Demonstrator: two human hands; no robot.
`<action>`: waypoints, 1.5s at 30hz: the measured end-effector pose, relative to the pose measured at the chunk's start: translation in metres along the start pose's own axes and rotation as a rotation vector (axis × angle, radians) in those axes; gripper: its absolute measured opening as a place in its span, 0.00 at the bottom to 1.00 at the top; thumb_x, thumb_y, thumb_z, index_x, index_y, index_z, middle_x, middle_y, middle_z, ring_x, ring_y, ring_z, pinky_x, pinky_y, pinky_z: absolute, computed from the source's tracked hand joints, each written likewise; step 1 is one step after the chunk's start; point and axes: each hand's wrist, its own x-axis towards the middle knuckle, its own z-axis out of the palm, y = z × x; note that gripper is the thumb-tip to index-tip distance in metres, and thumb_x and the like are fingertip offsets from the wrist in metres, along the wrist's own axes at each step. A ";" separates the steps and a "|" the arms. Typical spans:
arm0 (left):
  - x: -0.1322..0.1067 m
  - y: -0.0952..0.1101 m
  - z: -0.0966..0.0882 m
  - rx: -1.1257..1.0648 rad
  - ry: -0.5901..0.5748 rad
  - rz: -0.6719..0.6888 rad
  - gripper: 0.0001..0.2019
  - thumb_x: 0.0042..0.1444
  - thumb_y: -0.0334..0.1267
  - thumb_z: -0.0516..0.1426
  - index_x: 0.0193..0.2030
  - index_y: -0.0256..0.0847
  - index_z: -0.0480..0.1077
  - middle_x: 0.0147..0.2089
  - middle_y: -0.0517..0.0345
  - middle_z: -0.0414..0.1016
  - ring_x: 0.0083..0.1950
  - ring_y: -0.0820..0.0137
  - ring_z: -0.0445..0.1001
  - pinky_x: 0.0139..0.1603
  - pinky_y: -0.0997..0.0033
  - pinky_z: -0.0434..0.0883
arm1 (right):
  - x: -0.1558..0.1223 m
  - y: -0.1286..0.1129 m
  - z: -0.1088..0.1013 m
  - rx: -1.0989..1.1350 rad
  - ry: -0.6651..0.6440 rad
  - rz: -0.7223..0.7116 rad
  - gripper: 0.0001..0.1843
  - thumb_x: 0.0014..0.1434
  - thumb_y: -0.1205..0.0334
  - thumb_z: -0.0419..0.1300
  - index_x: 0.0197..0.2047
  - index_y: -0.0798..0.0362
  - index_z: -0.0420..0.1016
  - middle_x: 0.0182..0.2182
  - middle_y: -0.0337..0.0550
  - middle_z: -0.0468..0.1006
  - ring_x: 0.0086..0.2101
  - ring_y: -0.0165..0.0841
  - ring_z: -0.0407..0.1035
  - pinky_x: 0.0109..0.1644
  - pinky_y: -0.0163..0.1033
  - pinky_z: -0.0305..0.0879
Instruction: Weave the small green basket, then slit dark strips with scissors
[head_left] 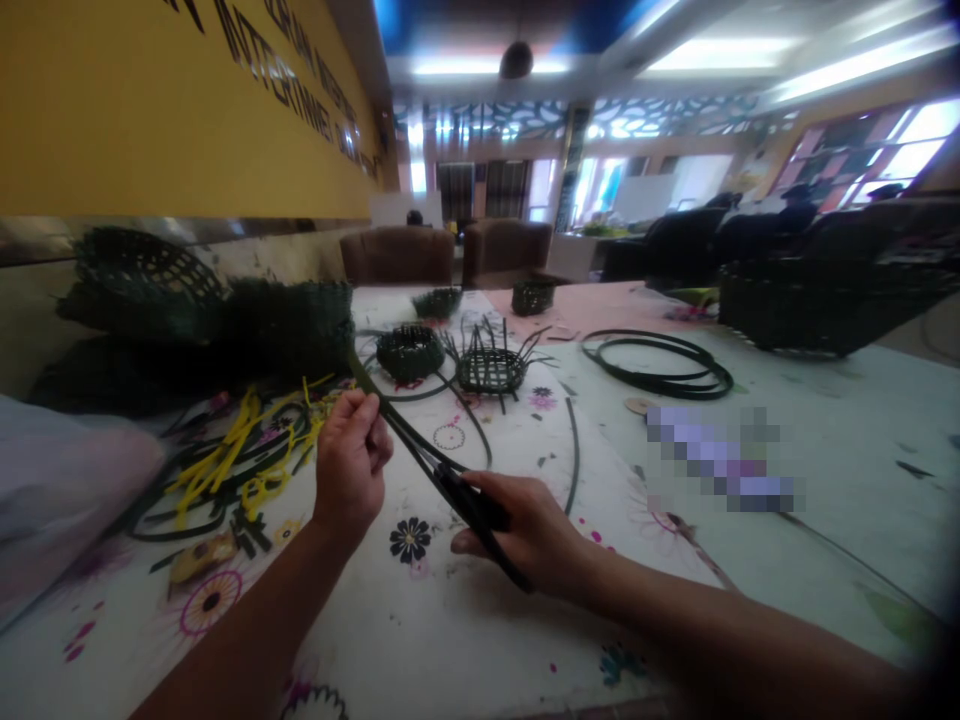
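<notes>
My left hand (351, 455) is closed in a pinch on a dark green flat strip (366, 380), which slants from above the fist down to the right. My right hand (536, 525) is wrapped round the black handles of a pair of scissors (480, 515). Their blades point up and left, along the strip towards my left hand. Just beyond lie a small round woven basket (410, 350) and an unfinished woven base (491, 370) with loose strip ends sticking up. Whether the blades touch the strip I cannot tell.
Yellow and green strips (232, 455) lie tangled on the left. Large dark woven baskets (292, 320) stand behind them, another basket (810, 305) at right. A coiled strip (660, 365) rests on the flowered tablecloth (450, 640). Chairs (506, 252) stand beyond.
</notes>
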 end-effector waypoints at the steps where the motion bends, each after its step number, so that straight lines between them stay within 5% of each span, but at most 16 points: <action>1: -0.002 -0.001 0.001 0.002 -0.011 0.000 0.13 0.52 0.35 0.61 0.28 0.40 0.57 0.16 0.70 0.53 0.14 0.81 0.46 0.14 0.80 0.46 | 0.000 0.000 -0.001 0.007 -0.008 0.009 0.22 0.51 0.50 0.69 0.42 0.57 0.76 0.26 0.37 0.72 0.25 0.29 0.63 0.29 0.32 0.57; 23: 0.009 0.003 -0.005 -0.001 0.044 -0.011 0.13 0.51 0.35 0.62 0.28 0.40 0.59 0.15 0.70 0.54 0.14 0.82 0.46 0.14 0.81 0.47 | 0.000 -0.010 -0.006 0.043 -0.077 -0.006 0.17 0.54 0.52 0.66 0.26 0.54 0.65 0.22 0.33 0.62 0.23 0.26 0.55 0.26 0.32 0.54; 36: 0.003 0.006 0.000 -0.016 0.059 0.002 0.13 0.52 0.34 0.61 0.28 0.40 0.57 0.15 0.71 0.52 0.14 0.82 0.46 0.14 0.81 0.47 | -0.001 -0.002 -0.001 -0.017 -0.003 -0.034 0.20 0.52 0.48 0.67 0.38 0.56 0.75 0.25 0.37 0.70 0.25 0.28 0.62 0.28 0.32 0.57; 45: -0.005 0.004 0.005 -0.038 0.030 0.009 0.13 0.52 0.33 0.61 0.27 0.40 0.57 0.16 0.70 0.52 0.15 0.82 0.46 0.15 0.80 0.46 | 0.000 -0.004 -0.001 0.058 -0.039 -0.015 0.18 0.54 0.48 0.66 0.36 0.56 0.72 0.24 0.35 0.67 0.24 0.27 0.58 0.27 0.32 0.56</action>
